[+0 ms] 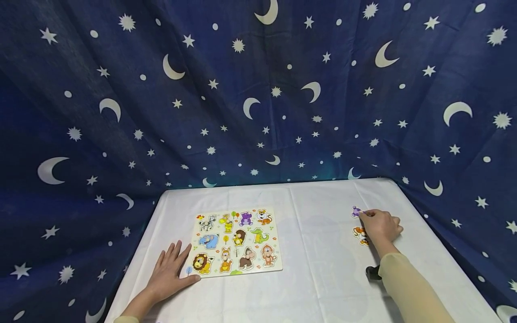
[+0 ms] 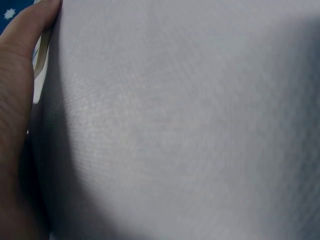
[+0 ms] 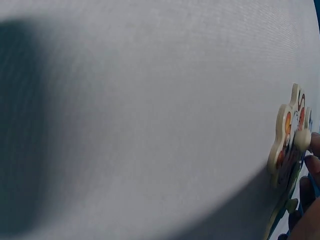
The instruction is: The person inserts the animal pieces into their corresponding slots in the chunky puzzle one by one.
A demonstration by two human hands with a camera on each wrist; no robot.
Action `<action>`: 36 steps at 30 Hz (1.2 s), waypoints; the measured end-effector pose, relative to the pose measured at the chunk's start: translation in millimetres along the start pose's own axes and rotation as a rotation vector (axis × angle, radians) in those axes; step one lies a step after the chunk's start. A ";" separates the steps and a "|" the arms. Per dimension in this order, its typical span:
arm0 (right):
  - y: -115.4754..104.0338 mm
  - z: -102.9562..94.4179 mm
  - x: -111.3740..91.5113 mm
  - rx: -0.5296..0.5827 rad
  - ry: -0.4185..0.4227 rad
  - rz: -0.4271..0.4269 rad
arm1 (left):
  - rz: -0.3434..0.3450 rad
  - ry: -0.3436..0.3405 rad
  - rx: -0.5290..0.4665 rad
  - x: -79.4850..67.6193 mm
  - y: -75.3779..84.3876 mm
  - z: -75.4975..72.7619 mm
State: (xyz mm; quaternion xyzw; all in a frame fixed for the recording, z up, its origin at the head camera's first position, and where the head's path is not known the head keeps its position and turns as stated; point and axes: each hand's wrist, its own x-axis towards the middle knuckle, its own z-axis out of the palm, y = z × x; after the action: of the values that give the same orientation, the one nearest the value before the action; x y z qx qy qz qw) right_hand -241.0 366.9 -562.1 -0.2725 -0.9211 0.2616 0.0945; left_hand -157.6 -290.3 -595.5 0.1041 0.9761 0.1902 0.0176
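A white animal puzzle board (image 1: 250,242) lies left of the table's middle, its animal shapes including a purple hippo and a tiger. My left hand (image 1: 167,273) spreads flat at its lower left corner, with the thumb along the front edge and fingers beside the left edge. Far to the right, my right hand (image 1: 381,226) pinches a purple hippo piece (image 1: 355,211) between thumb and forefinger; the fingertips hide part of it. A tiger piece (image 1: 360,235) lies just nearer than that hand. In the right wrist view the tiger piece (image 3: 286,135) shows a round wooden knob, with a green piece (image 3: 291,197) below it.
The white-clothed table (image 1: 315,251) carries the board and pieces. A dark blue curtain (image 1: 282,112) with moons and stars hangs behind and along both sides. A small black device (image 1: 373,272) sits at my right wrist.
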 end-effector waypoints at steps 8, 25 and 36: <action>-6.9 2.9 2.0 -0.010 0.012 -0.014 | 0.006 0.009 0.006 0.1 0.3 -0.4; -10.0 4.1 6.0 -0.045 0.017 -0.003 | 0.023 0.014 0.011 0.0 0.5 -0.9; -11.1 4.5 4.4 -0.037 0.059 -0.071 | 0.012 0.003 0.012 -0.2 2.1 -2.9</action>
State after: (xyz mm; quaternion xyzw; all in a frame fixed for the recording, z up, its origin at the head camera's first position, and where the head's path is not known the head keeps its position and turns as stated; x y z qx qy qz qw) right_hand -251.1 359.5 -559.9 -0.2490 -0.9317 0.2329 0.1256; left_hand -157.2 -289.6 -592.1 0.1099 0.9765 0.1847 0.0143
